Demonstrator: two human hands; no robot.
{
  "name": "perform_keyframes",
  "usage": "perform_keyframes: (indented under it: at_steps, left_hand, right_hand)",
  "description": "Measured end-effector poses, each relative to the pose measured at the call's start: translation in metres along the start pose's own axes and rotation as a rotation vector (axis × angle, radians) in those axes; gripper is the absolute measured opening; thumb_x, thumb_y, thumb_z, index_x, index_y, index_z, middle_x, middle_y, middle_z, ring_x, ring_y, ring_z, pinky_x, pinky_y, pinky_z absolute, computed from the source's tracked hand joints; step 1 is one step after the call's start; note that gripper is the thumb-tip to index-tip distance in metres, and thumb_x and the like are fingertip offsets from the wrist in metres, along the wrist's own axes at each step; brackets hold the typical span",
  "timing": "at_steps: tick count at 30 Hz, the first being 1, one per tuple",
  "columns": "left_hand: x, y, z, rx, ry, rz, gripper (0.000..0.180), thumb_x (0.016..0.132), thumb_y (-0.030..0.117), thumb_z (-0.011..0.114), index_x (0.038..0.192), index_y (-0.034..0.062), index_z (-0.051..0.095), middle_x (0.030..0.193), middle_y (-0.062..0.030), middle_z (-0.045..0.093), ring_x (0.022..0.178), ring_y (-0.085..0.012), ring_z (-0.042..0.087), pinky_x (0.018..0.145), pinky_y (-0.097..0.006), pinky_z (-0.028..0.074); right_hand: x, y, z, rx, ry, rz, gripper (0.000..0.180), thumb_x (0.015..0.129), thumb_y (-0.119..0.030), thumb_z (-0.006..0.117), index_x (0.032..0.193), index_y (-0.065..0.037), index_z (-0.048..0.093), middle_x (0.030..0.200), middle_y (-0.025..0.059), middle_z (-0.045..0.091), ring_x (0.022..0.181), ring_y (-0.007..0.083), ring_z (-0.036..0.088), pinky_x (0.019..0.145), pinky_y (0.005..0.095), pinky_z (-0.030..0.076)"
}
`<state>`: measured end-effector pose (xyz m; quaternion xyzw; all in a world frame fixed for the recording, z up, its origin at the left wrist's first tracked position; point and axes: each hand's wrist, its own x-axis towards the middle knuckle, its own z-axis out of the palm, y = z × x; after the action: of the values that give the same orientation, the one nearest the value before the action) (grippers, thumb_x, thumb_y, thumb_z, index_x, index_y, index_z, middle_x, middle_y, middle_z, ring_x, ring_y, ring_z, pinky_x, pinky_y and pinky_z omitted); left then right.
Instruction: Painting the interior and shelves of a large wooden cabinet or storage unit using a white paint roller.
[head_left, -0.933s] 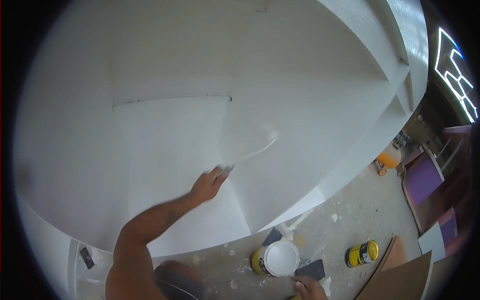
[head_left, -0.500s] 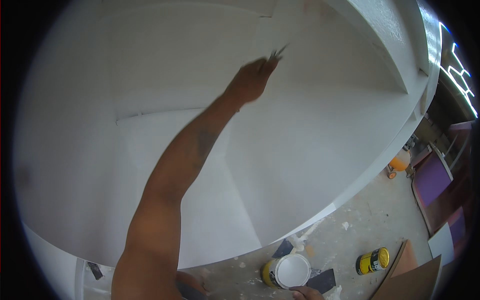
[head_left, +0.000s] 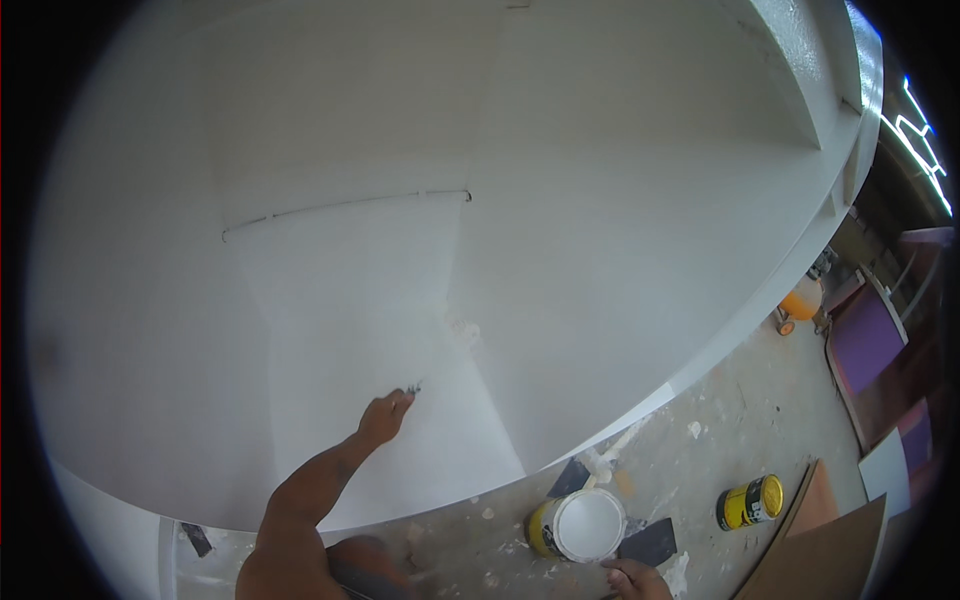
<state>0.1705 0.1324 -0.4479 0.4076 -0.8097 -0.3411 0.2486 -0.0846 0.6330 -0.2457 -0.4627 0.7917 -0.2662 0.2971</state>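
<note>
**Left hand with a small tool at a white wall**

We see our left hand (head_left: 385, 415) raised against a broad white wall (head_left: 600, 220), the forearm rising from the lower edge of the view. The fingers are closed around a small putty knife (head_left: 413, 386), whose tip juts up and to the right, just beyond the knuckles, and meets the wall surface low on the panel. A thin dark seam (head_left: 340, 206) runs across the wall well above the tool.

Our right hand (head_left: 632, 577) sits at the bottom edge, resting on a dark flat sheet (head_left: 652, 543) on the floor; whether its fingers grip the sheet we cannot tell. Just beside it to the left stands an open yellow bucket (head_left: 585, 525) of white compound. A yellow can (head_left: 750, 502) lies on its side further right on the spattered concrete floor (head_left: 730, 420).
</note>
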Motion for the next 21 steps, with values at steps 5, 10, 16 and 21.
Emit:
perform_keyframes:
  at_steps: [5, 10, 16, 21]
  left_hand:
    - [0.096, 0.042, -0.018, -0.065, 0.222, 0.131, 0.043, 0.106, 0.042, 0.046, 0.092, 0.0035, 0.058, 0.063, -0.0220, 0.058, 0.060, -0.0434, 0.058, 0.056, -0.049, 0.043]
    - [0.255, 0.188, -0.096, -0.150, 0.484, 0.374, 0.044, 0.106, 0.040, 0.042, 0.091, 0.0038, 0.061, 0.078, -0.0235, 0.063, 0.077, -0.0407, 0.064, 0.068, -0.048, 0.048]
    - [0.316, 0.377, -0.225, -0.424, 0.359, 0.499, 0.049, 0.106, 0.046, 0.044, 0.079, 0.0069, 0.055, 0.057, -0.0037, 0.050, 0.047, -0.0165, 0.053, 0.046, -0.034, 0.046]
    - [0.361, 0.273, -0.238, 0.096, 0.677, 0.840, 0.043, 0.108, 0.040, 0.042, 0.089, 0.0055, 0.060, 0.066, -0.0057, 0.055, 0.061, -0.0203, 0.061, 0.057, -0.037, 0.050]
  right_hand:
    - [-0.004, 0.002, -0.004, -0.051, 0.026, -0.016, 0.035, 0.103, -0.026, 0.052, 0.119, 0.001, 0.067, 0.109, 0.0229, 0.070, 0.101, 0.0361, 0.067, 0.089, 0.0414, 0.050]
    - [-0.012, -0.002, -0.007, -0.038, 0.074, -0.025, 0.036, 0.103, -0.027, 0.052, 0.119, 0.001, 0.067, 0.109, 0.0234, 0.069, 0.103, 0.0375, 0.066, 0.091, 0.0418, 0.050]
    - [-0.016, 0.014, -0.001, 0.157, 0.089, 0.192, 0.038, 0.105, -0.032, 0.052, 0.120, 0.000, 0.067, 0.097, 0.0142, 0.070, 0.087, 0.0244, 0.067, 0.079, 0.0371, 0.053]
    - [0.000, 0.009, 0.002, 0.220, 0.084, 0.106, 0.041, 0.105, -0.036, 0.053, 0.122, -0.002, 0.066, 0.088, 0.0062, 0.066, 0.079, 0.0165, 0.062, 0.073, 0.0332, 0.053]
